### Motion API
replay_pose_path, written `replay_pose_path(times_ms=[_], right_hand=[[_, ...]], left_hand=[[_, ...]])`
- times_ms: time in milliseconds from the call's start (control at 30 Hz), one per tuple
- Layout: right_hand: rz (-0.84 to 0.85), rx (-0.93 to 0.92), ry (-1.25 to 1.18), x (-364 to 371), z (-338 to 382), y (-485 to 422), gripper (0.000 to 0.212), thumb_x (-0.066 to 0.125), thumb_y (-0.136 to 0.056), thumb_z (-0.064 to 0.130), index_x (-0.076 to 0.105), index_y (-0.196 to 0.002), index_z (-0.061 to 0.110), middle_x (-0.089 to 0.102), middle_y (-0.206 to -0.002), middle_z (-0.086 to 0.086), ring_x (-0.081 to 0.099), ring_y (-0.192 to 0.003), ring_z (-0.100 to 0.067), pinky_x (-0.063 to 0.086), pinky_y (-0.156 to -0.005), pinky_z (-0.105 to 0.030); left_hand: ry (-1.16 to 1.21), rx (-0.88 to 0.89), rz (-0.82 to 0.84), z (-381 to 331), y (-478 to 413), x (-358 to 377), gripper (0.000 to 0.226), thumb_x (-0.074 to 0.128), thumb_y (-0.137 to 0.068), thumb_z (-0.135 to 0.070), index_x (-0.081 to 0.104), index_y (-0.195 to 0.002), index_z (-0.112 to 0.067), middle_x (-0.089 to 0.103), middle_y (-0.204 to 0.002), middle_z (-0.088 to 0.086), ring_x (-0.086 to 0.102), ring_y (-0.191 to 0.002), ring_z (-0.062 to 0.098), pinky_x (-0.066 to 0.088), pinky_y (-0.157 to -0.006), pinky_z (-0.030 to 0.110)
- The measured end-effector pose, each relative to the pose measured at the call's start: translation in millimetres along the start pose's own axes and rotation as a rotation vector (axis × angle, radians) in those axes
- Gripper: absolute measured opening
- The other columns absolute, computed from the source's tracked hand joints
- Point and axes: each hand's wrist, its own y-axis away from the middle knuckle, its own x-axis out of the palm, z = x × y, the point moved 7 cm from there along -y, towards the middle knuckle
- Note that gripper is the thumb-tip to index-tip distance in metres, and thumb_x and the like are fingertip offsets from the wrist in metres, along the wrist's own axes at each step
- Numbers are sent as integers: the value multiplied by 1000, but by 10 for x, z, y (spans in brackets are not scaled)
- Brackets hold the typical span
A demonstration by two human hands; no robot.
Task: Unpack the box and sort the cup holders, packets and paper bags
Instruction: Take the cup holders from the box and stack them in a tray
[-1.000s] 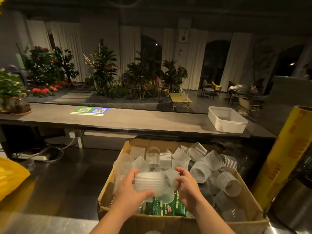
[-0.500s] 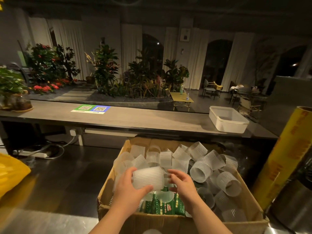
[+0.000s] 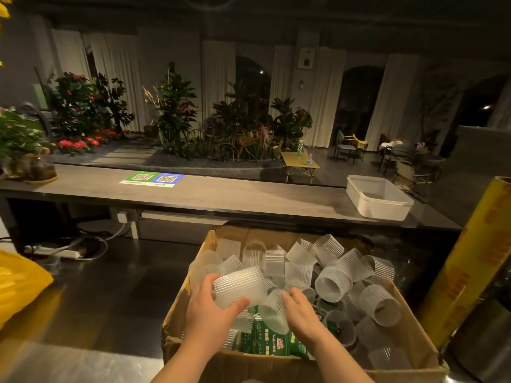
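Observation:
An open cardboard box (image 3: 414, 352) stands in front of me, full of several translucent ribbed cup holders (image 3: 331, 280). Green packets (image 3: 265, 341) lie beneath them at the near side. My left hand (image 3: 210, 310) grips one ribbed cup holder (image 3: 239, 284) lying on its side above the box. My right hand (image 3: 300, 313) reaches down onto another cup holder (image 3: 272, 308) beside it, with its fingers curled around it. No paper bags show.
A long grey counter (image 3: 221, 194) runs behind the box, with a white plastic tub (image 3: 378, 200) at its right and a QR code sign (image 3: 152, 179). A yellow film roll (image 3: 467, 269) leans at the right, a yellow bag (image 3: 19, 283) at the left.
My left hand has lifted its cup holder slightly up and left. My right hand has let go of that holder and dropped onto another one lower in the box.

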Motion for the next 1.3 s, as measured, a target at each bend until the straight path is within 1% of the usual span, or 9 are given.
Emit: replay_pose_path(times_ms=[133, 300, 433, 633, 733, 867, 1067, 1167, 1300], right_hand=[[38, 61, -366, -85, 31, 115, 42, 54, -101, 51, 47, -121, 15, 54, -123, -3, 60, -112, -25, 55, -67, -32], [-63, 129, -596, -168, -13, 97, 24, 42, -110, 34, 55, -115, 15, 54, -124, -12, 64, -102, -34, 59, -70, -44], [56, 157, -749, -143, 26, 163, 25, 41, -108, 12, 63, -116, 3, 58, -104, -15, 56, -76, -23, 44, -56, -31], [301, 198, -639, -13, 24, 266, 28, 71, -93, 24, 65, -112, 3, 40, -59, -2, 32, -50, -12, 21, -46, -24], [396, 236, -504, 79, 20, 332, 18, 64, -90, 20, 61, -103, 7, 33, -55, -1, 27, -45, -11, 21, -40, -21], [460, 263, -377, 171, -35, 357, 5, 52, -95, 11, 57, -93, 11, 32, -52, 1, 28, -41, -10, 21, -39, -20], [486, 214, -152, 241, -214, 226, 28, 57, -99, 29, 62, -111, 5, 40, -58, 3, 29, -43, -10, 22, -41, -25], [292, 161, -183, 151, -115, 128, 40, 49, -104, 41, 67, -113, 7, 57, -73, -2, 46, -53, -13, 37, -48, -29], [-496, 128, -165, -548, -104, 150, 27, 45, -107, 35, 60, -113, 13, 66, -106, -8, 61, -90, -21, 50, -81, -39]], left_hand=[[26, -20, -17, 3, -11, -18, 66, 86, -77, -48, 42, -126, -45, 52, -121, -12, 54, -108, 13, 59, -87, 40], [59, -20, 20, -11, 11, -16, 64, 85, -80, -43, 41, -126, -45, 51, -121, -13, 53, -106, 10, 58, -83, 34], [138, -34, 84, 10, 4, -11, 67, 85, -82, -38, 42, -133, -45, 51, -128, -7, 54, -110, 12, 57, -87, 37], [179, -52, 268, -8, 44, 77, 70, 83, -84, -25, 43, -136, -49, 49, -133, -7, 53, -117, 12, 57, -96, 37], [159, -40, 348, -80, 98, 112, 68, 82, -85, -14, 45, -134, -44, 48, -130, -12, 51, -109, 6, 55, -78, 18], [73, -21, 382, -121, 141, 137, 72, 85, -82, -20, 44, -135, -47, 48, -127, -18, 48, -109, 2, 44, -94, 27], [-36, 13, 428, -155, 188, 207, 74, 89, -77, -33, 43, -133, -49, 50, -128, -20, 54, -113, 8, 52, -89, 22], [-60, 25, 355, -157, 177, 189, 74, 90, -75, -38, 43, -132, -49, 51, -125, -20, 54, -113, 7, 54, -95, 28], [-80, 55, 290, -224, 175, 148, 67, 87, -77, -43, 42, -127, -47, 51, -122, -22, 53, -105, 1, 43, -74, 14]])
